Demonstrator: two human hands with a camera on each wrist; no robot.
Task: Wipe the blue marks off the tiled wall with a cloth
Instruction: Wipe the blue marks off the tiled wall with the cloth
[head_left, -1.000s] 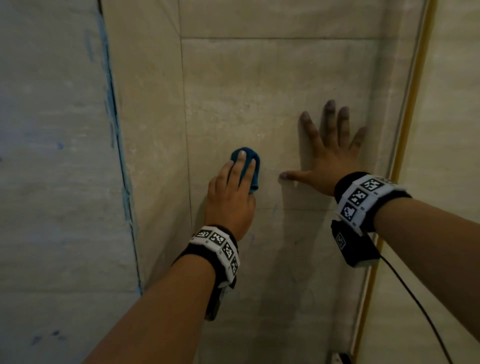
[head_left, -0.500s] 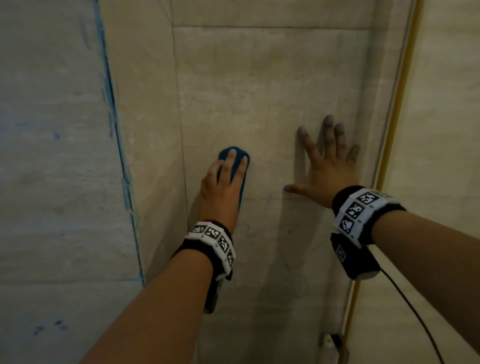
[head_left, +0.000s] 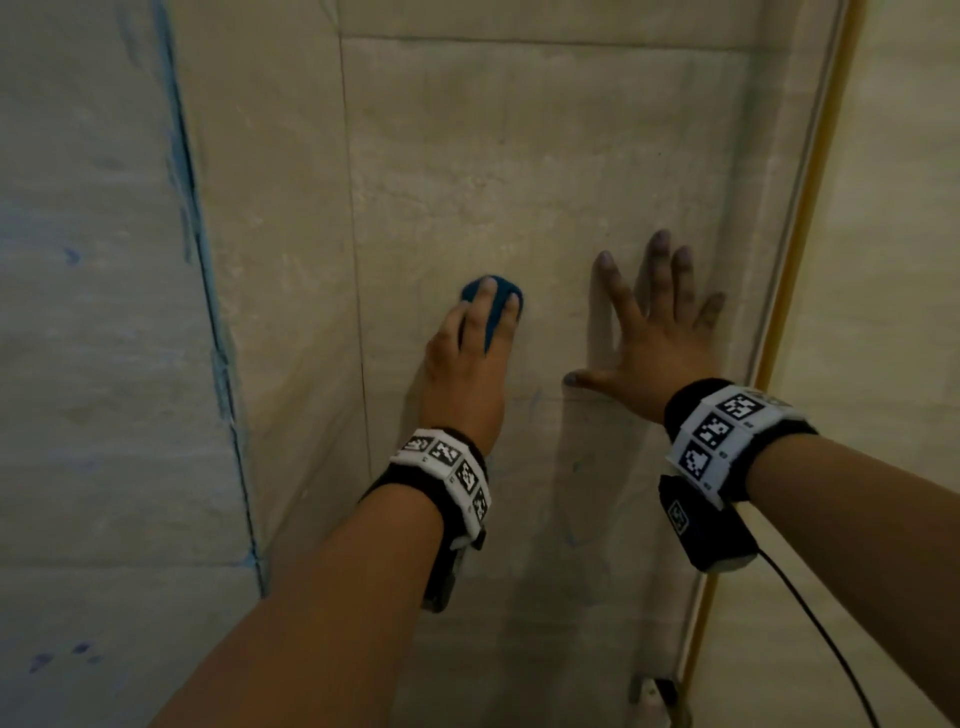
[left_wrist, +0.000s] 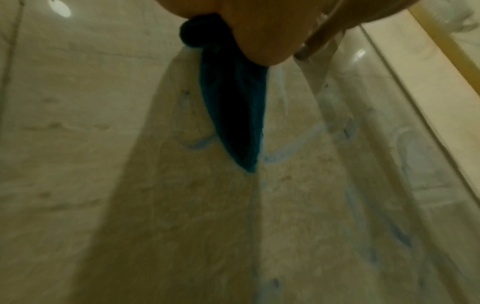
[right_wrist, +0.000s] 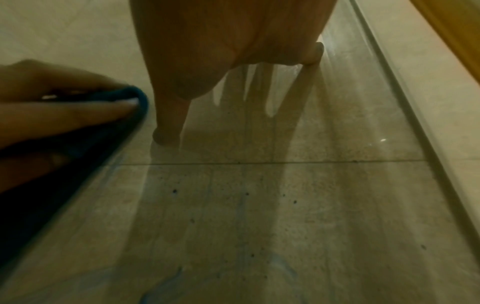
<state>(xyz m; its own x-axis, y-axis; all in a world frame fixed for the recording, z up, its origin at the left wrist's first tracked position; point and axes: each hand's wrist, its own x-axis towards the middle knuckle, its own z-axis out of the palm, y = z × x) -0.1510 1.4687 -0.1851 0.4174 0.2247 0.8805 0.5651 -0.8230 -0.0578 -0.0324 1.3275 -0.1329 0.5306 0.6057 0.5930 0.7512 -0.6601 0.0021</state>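
Observation:
A folded blue cloth (head_left: 494, 326) lies flat against the beige tiled wall (head_left: 519, 182). My left hand (head_left: 465, 364) presses it there with straight fingers laid over it. In the left wrist view the cloth (left_wrist: 233, 107) hangs down from under the palm, with smeared blue marks (left_wrist: 293, 144) on both sides of it. My right hand (head_left: 649, 338) rests flat on the wall to the right of the cloth, fingers spread, holding nothing. Faint blue marks (head_left: 571, 535) show on the tile below both hands, and in the right wrist view more blue marks (right_wrist: 166, 281) lie lower down.
A blue line (head_left: 208, 312) runs down the inner corner where the left wall meets the tiled one, with blue specks (head_left: 72, 254) on the left wall. A yellow strip (head_left: 810, 260) edges the tile on the right. A black cable (head_left: 810, 613) hangs from my right wrist.
My right hand has slid a little down the wall. The left hand stays pressed on the cloth, now pointing straighter up. The view has tilted slightly.

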